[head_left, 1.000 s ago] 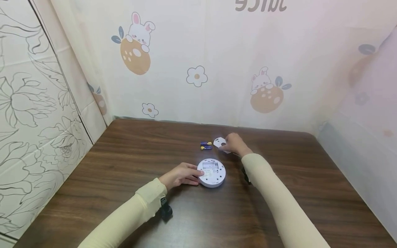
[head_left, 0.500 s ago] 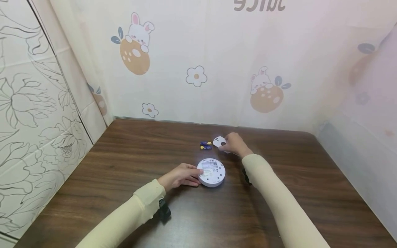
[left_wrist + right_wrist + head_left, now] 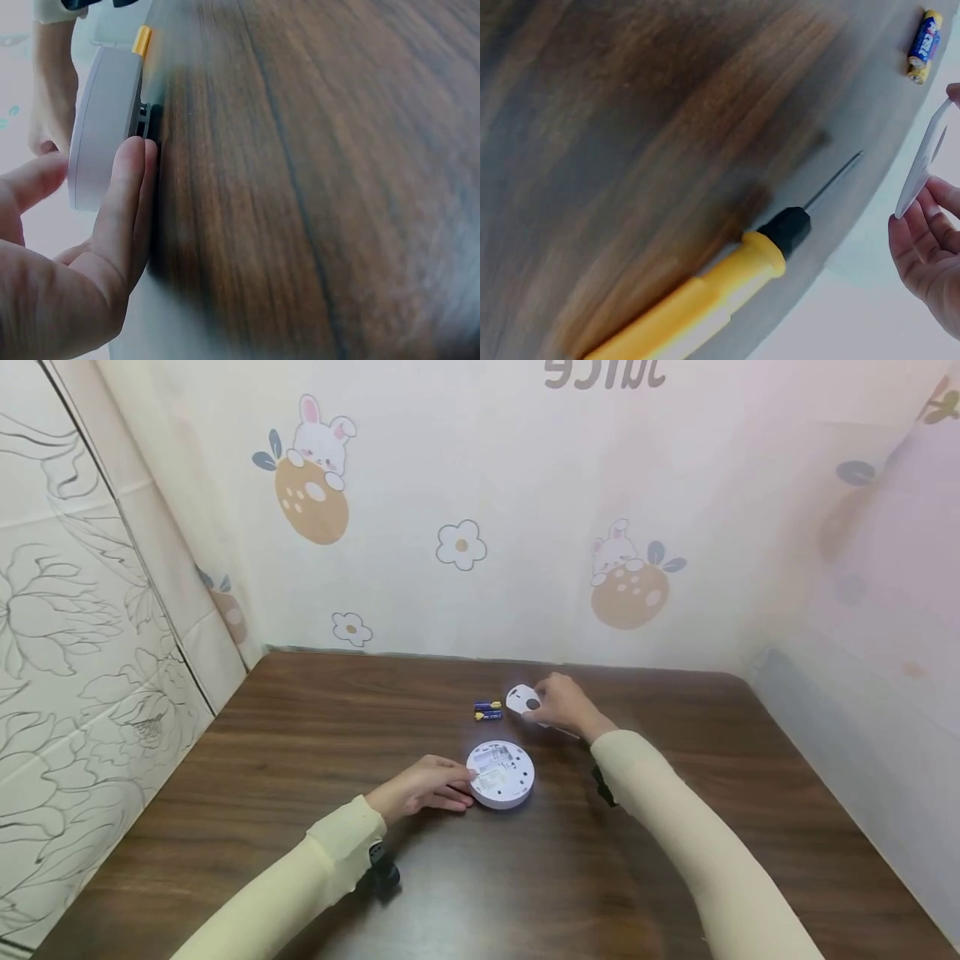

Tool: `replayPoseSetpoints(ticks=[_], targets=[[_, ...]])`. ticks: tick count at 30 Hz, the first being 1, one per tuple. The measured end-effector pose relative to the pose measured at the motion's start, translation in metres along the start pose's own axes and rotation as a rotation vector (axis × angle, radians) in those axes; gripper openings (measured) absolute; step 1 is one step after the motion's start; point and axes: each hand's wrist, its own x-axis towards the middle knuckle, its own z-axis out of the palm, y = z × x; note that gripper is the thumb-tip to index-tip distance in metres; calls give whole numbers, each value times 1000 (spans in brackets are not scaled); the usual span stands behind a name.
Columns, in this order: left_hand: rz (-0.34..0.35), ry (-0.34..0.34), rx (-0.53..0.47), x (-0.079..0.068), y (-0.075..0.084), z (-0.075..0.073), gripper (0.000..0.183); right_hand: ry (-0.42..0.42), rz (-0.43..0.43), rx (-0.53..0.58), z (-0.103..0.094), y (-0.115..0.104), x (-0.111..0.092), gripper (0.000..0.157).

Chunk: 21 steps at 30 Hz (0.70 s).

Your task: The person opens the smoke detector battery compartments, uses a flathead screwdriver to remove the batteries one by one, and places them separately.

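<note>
A round white device (image 3: 512,787) lies on the table with its back up, showing an uncovered battery compartment and a label. My left hand (image 3: 427,783) holds it at its left rim, thumb at the upper edge and fingers low along the side. The left wrist view shows the device (image 3: 105,127) edge-on between thumb and fingers. My right hand (image 3: 567,705) pinches a thin white plate (image 3: 519,697) with a round hole, tilted above the table; this plate (image 3: 922,161) appears edge-on in the right wrist view. Beside it lie two blue-and-yellow batteries (image 3: 487,711).
Under my right wrist lies a yellow-handled screwdriver (image 3: 705,300) with a black collar and thin shaft; my arm mostly hides it in the head view. The dark wooden table (image 3: 300,735) ends at a printed curtain (image 3: 405,468) behind.
The white plate has tilted up in my right hand. My left thumb has slid back toward the device's rim, and the device has turned slightly. The head view has shifted a little.
</note>
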Motion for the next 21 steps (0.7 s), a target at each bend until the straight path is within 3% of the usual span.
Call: replayPoseSetpoints(ticks=[5, 11, 21], targets=[[19, 25, -13, 2, 2, -1, 33, 0, -20, 6, -7, -9, -12, 52], [-5, 69, -36, 6, 2, -1, 31, -27, -82, 8, -12, -23, -26, 54], [0, 47, -67, 5, 2, 3, 28, -83, -198, 68, -15, -50, -59, 54]])
